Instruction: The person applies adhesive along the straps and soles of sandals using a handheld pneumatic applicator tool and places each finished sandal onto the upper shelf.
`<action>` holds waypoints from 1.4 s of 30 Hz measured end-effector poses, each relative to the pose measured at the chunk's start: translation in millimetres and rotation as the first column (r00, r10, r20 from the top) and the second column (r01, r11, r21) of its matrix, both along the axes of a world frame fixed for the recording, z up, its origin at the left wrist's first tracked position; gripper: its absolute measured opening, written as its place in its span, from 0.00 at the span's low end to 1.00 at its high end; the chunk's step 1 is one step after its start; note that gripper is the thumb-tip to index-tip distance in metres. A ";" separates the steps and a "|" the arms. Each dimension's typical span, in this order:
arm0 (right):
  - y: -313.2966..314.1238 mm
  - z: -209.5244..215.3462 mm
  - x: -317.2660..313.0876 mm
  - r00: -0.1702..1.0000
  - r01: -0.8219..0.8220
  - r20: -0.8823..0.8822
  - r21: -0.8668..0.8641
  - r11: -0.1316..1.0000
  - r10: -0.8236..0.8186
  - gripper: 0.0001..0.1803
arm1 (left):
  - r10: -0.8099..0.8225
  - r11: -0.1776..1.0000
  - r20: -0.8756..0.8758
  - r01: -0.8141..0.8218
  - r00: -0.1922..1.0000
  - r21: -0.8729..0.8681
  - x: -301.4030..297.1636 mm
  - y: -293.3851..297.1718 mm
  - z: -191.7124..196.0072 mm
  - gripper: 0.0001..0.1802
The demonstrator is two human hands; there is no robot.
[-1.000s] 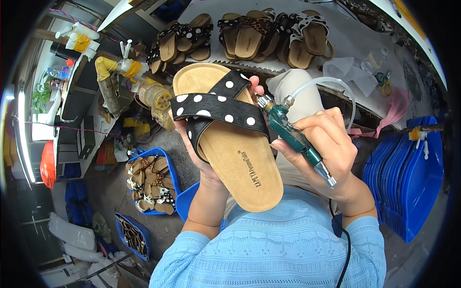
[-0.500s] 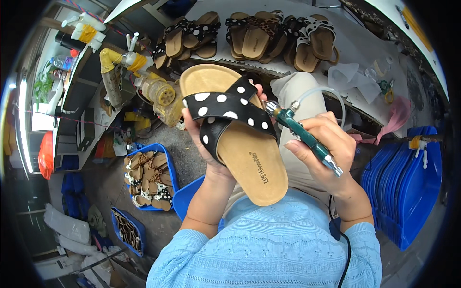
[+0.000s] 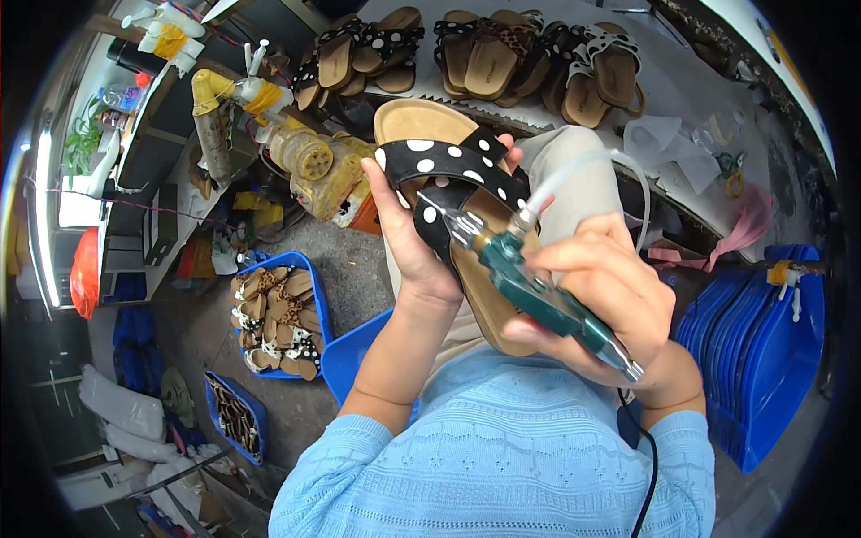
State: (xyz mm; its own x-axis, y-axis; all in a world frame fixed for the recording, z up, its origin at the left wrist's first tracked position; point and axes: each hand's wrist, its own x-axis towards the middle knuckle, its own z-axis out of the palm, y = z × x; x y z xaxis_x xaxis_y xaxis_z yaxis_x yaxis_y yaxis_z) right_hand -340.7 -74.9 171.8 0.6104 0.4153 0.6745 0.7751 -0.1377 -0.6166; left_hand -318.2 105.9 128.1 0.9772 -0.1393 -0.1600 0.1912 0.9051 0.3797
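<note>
My left hand (image 3: 417, 242) is closed round a slide sandal (image 3: 411, 121) with a tan footbed and crossed black straps with white dots. Its fingertips show on the far side of the sandal. In my right hand (image 3: 610, 300) is a green airbrush (image 3: 529, 282) with a metal nozzle, gripped between thumb and fingers. The airbrush's tip lies over the straps; whether it touches them I cannot tell. A clear hose (image 3: 596, 160) curves away from the airbrush's fitting. The hand and tool cover much of the sandal's near end.
Several sandals (image 3: 491, 67) stand on the bench (image 3: 682, 72) at the far side. A blue basket (image 3: 325, 314) of sandals sits at left, with another blue bin (image 3: 260, 430) nearer. Stacked blue baskets (image 3: 762, 350) stand at right. A yellowed machine (image 3: 314, 166) is beyond my left hand.
My right hand has brought the airbrush leftward and lower across the sandal, its tip now over the straps. The sandal has shifted slightly right and away, and tilted.
</note>
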 end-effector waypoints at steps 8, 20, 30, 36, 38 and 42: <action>30.3 7.4 16.6 0.986 0.070 0.156 -0.027 0.997 -0.065 0.23 | 0.106 0.989 0.048 -0.110 0.993 0.101 -2.8 -5.0 2.2 0.56; 35.9 -1.8 16.3 0.980 0.039 0.197 -0.053 0.998 -0.028 0.24 | 0.062 0.994 0.086 -0.070 0.994 0.087 -9.7 -8.4 -1.7 0.63; 33.8 -4.5 14.0 0.980 0.058 0.194 -0.032 0.998 -0.051 0.23 | 0.025 0.997 0.115 -0.034 0.993 0.073 -4.7 -4.1 3.8 0.61; 31.5 -5.3 11.1 0.977 0.013 0.212 0.008 1.000 -0.014 0.22 | -0.046 0.997 0.255 0.060 0.966 -0.050 -4.9 1.0 6.5 0.58; 31.1 -4.7 8.3 0.980 0.019 0.197 -0.002 1.000 -0.018 0.22 | -0.006 1.000 0.108 0.006 0.994 0.003 -8.1 -2.0 11.2 0.58; 33.1 -5.1 4.2 0.982 0.041 0.185 -0.031 0.999 -0.034 0.22 | 0.052 0.993 0.125 -0.064 0.991 0.095 -9.0 1.6 5.6 0.59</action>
State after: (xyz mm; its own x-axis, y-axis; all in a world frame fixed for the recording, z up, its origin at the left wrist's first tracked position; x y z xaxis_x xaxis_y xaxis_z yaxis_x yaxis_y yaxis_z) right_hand -336.5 -41.8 166.7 0.4923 0.4196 0.7626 0.8690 -0.1874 -0.4579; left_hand -327.2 107.5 133.7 0.9963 -0.0712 -0.0490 0.0861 0.8703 0.4849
